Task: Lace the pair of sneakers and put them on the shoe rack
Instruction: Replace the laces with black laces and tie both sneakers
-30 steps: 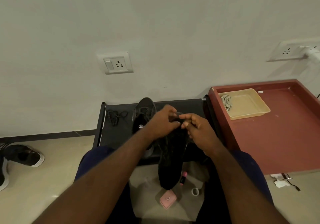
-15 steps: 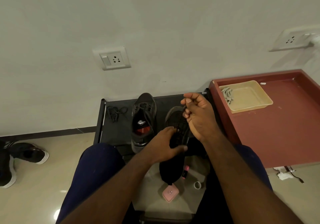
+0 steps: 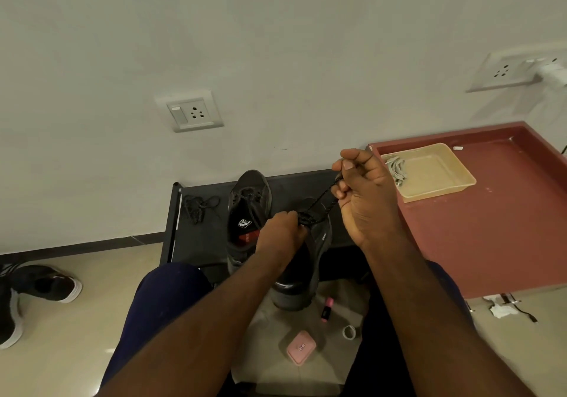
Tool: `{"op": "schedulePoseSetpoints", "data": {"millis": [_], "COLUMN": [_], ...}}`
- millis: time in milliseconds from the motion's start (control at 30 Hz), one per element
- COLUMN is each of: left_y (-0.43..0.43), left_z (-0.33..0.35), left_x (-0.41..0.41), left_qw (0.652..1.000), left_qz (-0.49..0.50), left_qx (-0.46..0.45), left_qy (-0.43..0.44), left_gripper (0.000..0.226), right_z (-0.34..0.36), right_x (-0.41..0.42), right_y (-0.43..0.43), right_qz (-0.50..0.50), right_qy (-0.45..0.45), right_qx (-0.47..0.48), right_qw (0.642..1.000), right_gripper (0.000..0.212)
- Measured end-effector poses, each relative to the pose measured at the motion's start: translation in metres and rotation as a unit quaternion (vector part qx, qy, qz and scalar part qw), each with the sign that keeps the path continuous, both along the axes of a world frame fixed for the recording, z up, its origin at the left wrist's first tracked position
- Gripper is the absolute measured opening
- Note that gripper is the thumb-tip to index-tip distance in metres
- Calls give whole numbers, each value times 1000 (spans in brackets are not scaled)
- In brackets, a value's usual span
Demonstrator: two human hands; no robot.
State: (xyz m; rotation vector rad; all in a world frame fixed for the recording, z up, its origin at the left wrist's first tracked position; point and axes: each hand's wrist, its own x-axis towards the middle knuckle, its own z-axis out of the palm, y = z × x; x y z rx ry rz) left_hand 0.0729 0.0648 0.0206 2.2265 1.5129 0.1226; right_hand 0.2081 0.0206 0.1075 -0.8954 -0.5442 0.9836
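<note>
Off-white wall (image 3: 276,43), switch socket (image 3: 191,111), glossy beige floor (image 3: 76,335), dark skirting (image 3: 76,244), red table (image 3: 491,228) at right.

The person's forearms are bare along their whole visible length, down to the left hand (image 3: 282,231) and the right hand (image 3: 369,203). Dark navy trousers (image 3: 165,300) cover both legs, in plain cloth that lies smooth over the knees. The right hand's fingernails look trimmed short, though the view is too coarse to be sure.
</note>
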Motion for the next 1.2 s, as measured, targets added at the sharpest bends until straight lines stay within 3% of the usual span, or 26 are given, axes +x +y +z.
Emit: {"op": "schedulePoseSetpoints", "data": {"millis": [167, 233, 300, 367, 433, 500, 633, 700, 800, 967, 1100, 1200], "left_y": [8, 13, 16, 16, 15, 15, 17, 19, 23, 25, 27, 25], "left_z": [-2, -2, -2, -3, -3, -2, -2, 1, 5, 11, 11, 8], "left_x": [-1, -11, -21, -23, -17, -12, -14, -18, -24, -24, -27, -28], "left_qw": [992, 984, 979, 983, 989, 991, 991, 991, 994, 999, 997, 998], "left_qz": [60, 72, 74, 71, 67, 68, 49, 35, 46, 35, 47, 27], "left_qx": [-71, -117, -140, -119, -84, -72, -96, -98, -66, -3, 18, 7], "left_qy": [-88, -115, -132, -121, -102, -93, -82, -79, -72, -16, 56, 59], "left_gripper": [31, 35, 29, 22, 20, 19, 18, 19, 17, 19, 20, 21], "right_z": [-15, -32, -54, -71, -80, -87, -99, -98, -95, -104, -112, -110], "right_x": [15, 24, 33, 32, 18, 1, -21, -26, -26, -17, -21, -18], "right_y": [1, -1, -4, -7, -9, -10, -11, -10, -7, -6, -10, -9], "right_qz": [-47, -41, 20, 135, 222, 261, 239, 207, 154, 142, 138, 150], "right_qy": [-22, -109, -280, -429, -497, -521, -628, -651, -638, -632, -626, -613], "right_qx": [-41, -117, -227, -307, -340, -355, -372, -358, -348, -338, -328, -340], "right_qw": [998, 986, 933, 839, 767, 731, 641, 637, 670, 683, 694, 698], "right_gripper": [22, 12, 17, 32, 46, 54, 49, 31, 12, 16, 23, 18]}}
